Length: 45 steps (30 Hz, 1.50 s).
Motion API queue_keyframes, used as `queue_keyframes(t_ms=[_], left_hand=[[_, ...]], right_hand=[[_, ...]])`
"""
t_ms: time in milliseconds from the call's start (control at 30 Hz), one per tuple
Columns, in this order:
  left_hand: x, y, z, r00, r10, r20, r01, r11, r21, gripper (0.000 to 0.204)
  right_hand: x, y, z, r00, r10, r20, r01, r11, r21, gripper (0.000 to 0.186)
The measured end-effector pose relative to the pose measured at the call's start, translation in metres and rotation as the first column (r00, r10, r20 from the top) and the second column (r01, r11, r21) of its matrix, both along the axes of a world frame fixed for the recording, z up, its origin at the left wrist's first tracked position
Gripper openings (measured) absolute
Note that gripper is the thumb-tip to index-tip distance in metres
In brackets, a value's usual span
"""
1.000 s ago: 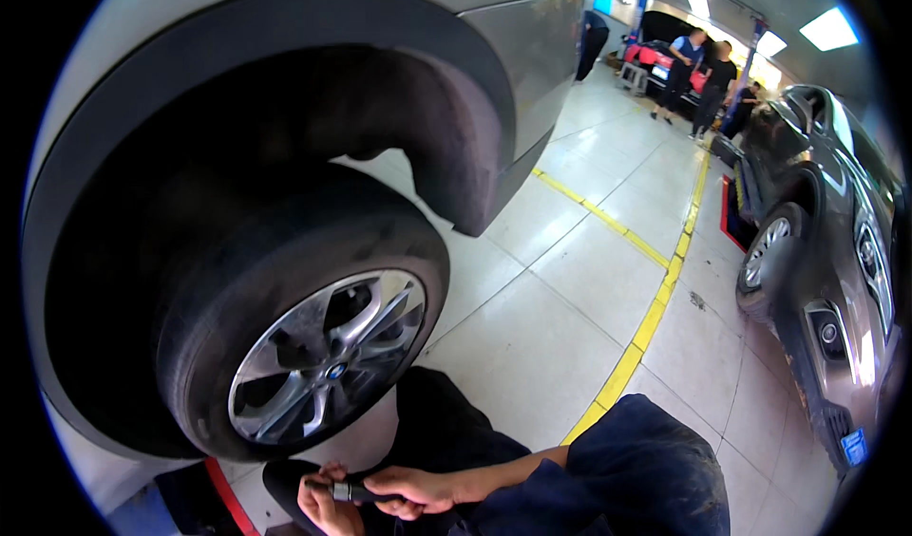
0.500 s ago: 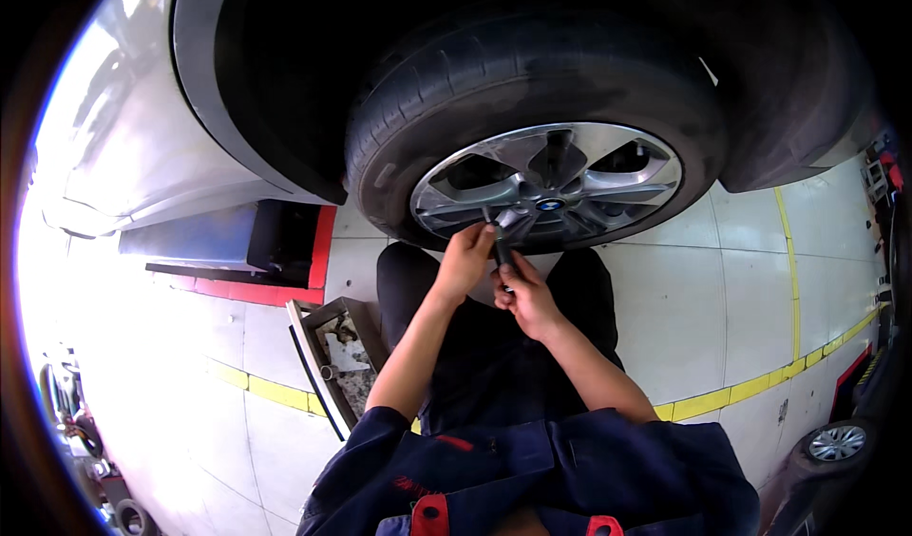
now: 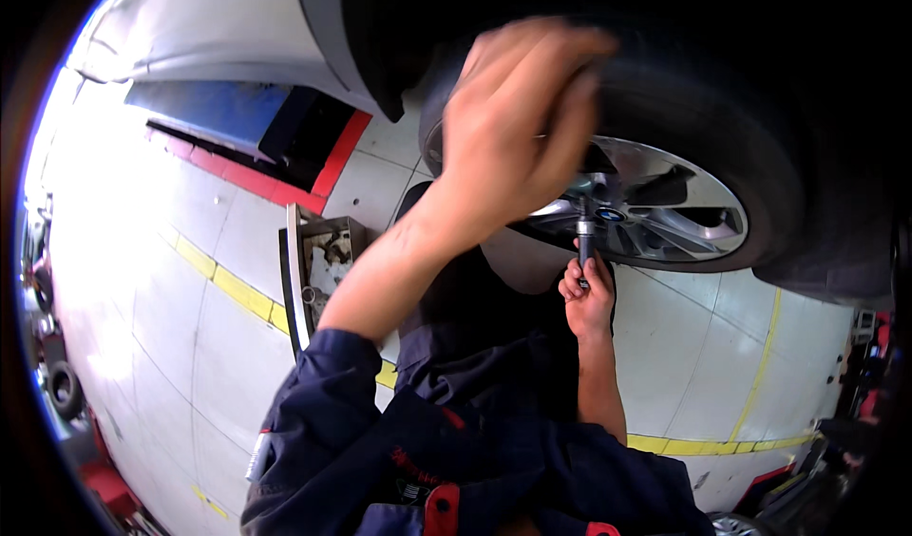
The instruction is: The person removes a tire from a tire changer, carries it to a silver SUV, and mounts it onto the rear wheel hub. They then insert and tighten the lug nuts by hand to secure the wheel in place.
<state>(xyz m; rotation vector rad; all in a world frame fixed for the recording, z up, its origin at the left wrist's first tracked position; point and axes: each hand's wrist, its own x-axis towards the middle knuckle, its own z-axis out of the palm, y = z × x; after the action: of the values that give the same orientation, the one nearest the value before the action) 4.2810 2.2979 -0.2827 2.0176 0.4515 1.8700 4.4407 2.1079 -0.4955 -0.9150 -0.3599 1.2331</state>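
Note:
My right hand (image 3: 591, 303) is closed round a straight, dark hand tool (image 3: 585, 237) with a silver collar and a slim tip. That tip points up at the lower spokes of the car wheel (image 3: 665, 199); whether it touches the rim I cannot tell. My left hand (image 3: 513, 118), raised near the camera and smeared by motion, covers the wheel's left part. Its fingers look bent, but what lies between them, if anything, does not show. Black rubber of the tyre (image 3: 769, 180) surrounds the silver rim.
Beside my left knee stands a metal tray (image 3: 347, 237) with small parts and a pale sheet in it. A blue lift platform (image 3: 214, 109) edged in red lies to the left under the pale car body (image 3: 218, 33). Yellow lines (image 3: 242, 294) cross the tiled floor.
My left hand has left the tool and swung up towards the camera. My right hand keeps the tool, now alone. The view has shifted left, so the wheel sits further right.

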Motion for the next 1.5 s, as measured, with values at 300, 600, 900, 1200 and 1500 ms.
queue_keyframes(t_ms=[300,600,900,1200,1500], left_hand=[[0.073,0.053,0.057,0.965,0.207,-0.160,-0.185,0.972,0.142,0.014],[0.103,0.071,0.063,0.942,0.197,-0.273,-0.176,0.979,0.101,0.014],[0.104,0.066,0.059,0.916,0.165,-0.366,-0.161,0.986,0.043,0.015],[0.096,0.056,0.070,0.888,0.117,-0.446,-0.120,0.993,0.020,0.016],[0.121,0.047,0.032,0.878,0.361,-0.315,-0.381,0.924,-0.003,0.017]], right_hand=[[-0.009,0.037,0.018,0.978,-0.160,0.134,0.178,0.974,-0.138,0.025],[-0.024,0.060,0.024,0.830,-0.226,0.510,0.346,0.926,-0.153,0.025],[-0.010,0.049,0.035,0.830,-0.207,0.519,0.308,0.944,-0.116,0.023],[-0.002,0.072,0.026,0.948,-0.281,0.148,0.295,0.952,-0.087,0.031],[0.007,0.079,0.036,0.734,-0.454,-0.504,0.441,0.884,-0.154,0.017]])
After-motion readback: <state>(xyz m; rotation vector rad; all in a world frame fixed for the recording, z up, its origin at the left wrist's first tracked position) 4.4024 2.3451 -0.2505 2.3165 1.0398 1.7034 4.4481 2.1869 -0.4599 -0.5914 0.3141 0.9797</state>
